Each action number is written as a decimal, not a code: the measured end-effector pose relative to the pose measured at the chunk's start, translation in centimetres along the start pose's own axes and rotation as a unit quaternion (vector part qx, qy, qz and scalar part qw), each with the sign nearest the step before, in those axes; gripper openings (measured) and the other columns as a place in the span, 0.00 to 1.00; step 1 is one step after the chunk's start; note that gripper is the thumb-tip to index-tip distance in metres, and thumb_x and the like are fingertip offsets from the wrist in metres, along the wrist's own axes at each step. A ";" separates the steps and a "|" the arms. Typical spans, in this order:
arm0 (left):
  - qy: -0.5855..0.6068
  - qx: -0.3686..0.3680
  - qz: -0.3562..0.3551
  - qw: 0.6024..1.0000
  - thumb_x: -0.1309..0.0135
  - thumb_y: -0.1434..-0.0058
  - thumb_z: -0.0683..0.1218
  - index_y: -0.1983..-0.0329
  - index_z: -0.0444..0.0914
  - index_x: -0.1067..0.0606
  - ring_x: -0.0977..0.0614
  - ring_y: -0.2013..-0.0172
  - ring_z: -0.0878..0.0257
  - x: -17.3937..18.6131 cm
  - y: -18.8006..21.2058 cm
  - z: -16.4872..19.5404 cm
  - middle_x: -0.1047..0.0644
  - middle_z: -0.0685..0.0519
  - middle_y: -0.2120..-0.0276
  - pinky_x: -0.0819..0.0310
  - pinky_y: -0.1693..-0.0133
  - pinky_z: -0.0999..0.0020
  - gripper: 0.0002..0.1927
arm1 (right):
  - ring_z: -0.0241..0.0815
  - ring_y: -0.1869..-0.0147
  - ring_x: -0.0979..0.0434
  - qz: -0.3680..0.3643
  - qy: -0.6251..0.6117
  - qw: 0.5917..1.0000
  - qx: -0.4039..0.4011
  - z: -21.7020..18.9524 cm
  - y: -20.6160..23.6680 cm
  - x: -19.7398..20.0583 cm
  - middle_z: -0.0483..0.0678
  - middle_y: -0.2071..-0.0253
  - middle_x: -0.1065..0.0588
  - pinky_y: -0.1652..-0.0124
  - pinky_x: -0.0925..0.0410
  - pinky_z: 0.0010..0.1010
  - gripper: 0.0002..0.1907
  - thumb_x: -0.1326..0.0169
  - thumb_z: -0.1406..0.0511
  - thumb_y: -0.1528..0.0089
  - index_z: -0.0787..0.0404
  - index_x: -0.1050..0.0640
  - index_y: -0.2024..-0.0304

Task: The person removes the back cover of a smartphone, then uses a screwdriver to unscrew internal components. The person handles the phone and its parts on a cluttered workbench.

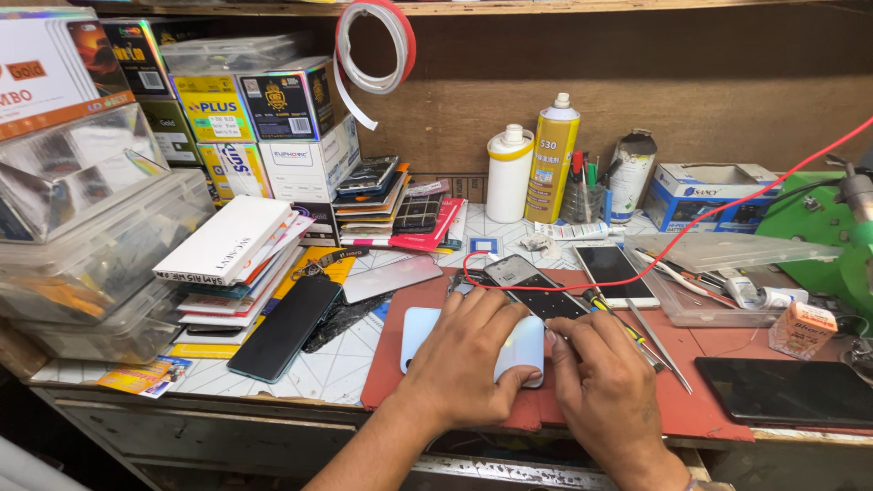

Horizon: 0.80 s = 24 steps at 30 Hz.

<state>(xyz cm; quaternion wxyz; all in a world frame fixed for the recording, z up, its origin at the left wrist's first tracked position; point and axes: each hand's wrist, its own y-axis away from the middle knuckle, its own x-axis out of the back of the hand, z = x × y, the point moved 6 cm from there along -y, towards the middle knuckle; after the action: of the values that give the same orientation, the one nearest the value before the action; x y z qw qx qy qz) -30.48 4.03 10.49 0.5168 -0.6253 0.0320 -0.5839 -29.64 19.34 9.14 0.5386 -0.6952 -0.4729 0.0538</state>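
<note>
I am pressing my left hand (464, 359) flat, fingers spread, gripping nothing, on the white phone panel (523, 350); my right hand (605, 377) is pinching its right edge, its long axis lying left-right.

Red mat (709, 409), white phone back (523, 350)

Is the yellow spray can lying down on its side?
No, the yellow spray can stands upright at the back of the bench, beside a white bottle.
</note>
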 end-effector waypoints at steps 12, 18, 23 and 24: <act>-0.003 0.000 -0.002 1.000 0.33 0.51 0.51 0.46 0.31 0.26 0.26 0.49 0.47 -0.3 -0.2 0.0 0.26 0.44 0.53 0.37 0.46 0.53 0.32 | 0.44 0.71 0.22 -0.003 -0.025 0.999 -0.029 0.7 -0.2 0.0 0.48 0.66 0.24 0.75 0.28 0.31 0.07 0.42 0.68 0.39 0.63 0.19 0.60; -0.001 0.003 -0.004 1.000 0.33 0.51 0.51 0.46 0.31 0.26 0.27 0.49 0.47 -0.6 -0.5 -0.2 0.26 0.43 0.53 0.37 0.46 0.53 0.32 | 0.46 0.69 0.22 -0.001 -0.013 1.000 -0.008 0.7 -0.4 0.1 0.49 0.67 0.25 0.72 0.28 0.33 0.07 0.42 0.69 0.40 0.63 0.19 0.60; -0.005 0.001 -0.009 1.000 0.33 0.51 0.50 0.46 0.31 0.27 0.27 0.49 0.46 -0.7 -0.6 -0.2 0.26 0.43 0.53 0.38 0.45 0.52 0.31 | 0.52 0.65 0.24 0.012 0.033 0.998 0.059 -0.3 -0.4 0.1 0.51 0.68 0.26 0.64 0.32 0.42 0.10 0.42 0.72 0.44 0.65 0.20 0.59; -0.005 0.000 -0.008 1.000 0.33 0.51 0.50 0.46 0.31 0.27 0.27 0.49 0.46 -0.7 -0.6 -0.3 0.26 0.42 0.53 0.38 0.45 0.52 0.31 | 0.52 0.64 0.24 0.012 0.038 0.997 0.062 -0.4 -0.4 0.0 0.51 0.68 0.26 0.64 0.32 0.42 0.10 0.42 0.73 0.44 0.65 0.20 0.59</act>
<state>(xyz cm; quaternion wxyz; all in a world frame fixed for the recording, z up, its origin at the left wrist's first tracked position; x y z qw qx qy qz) -31.22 4.60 10.34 0.5121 -0.6285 0.0244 -0.5850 -29.64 19.09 9.67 0.5977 -0.6677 -0.4393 0.0634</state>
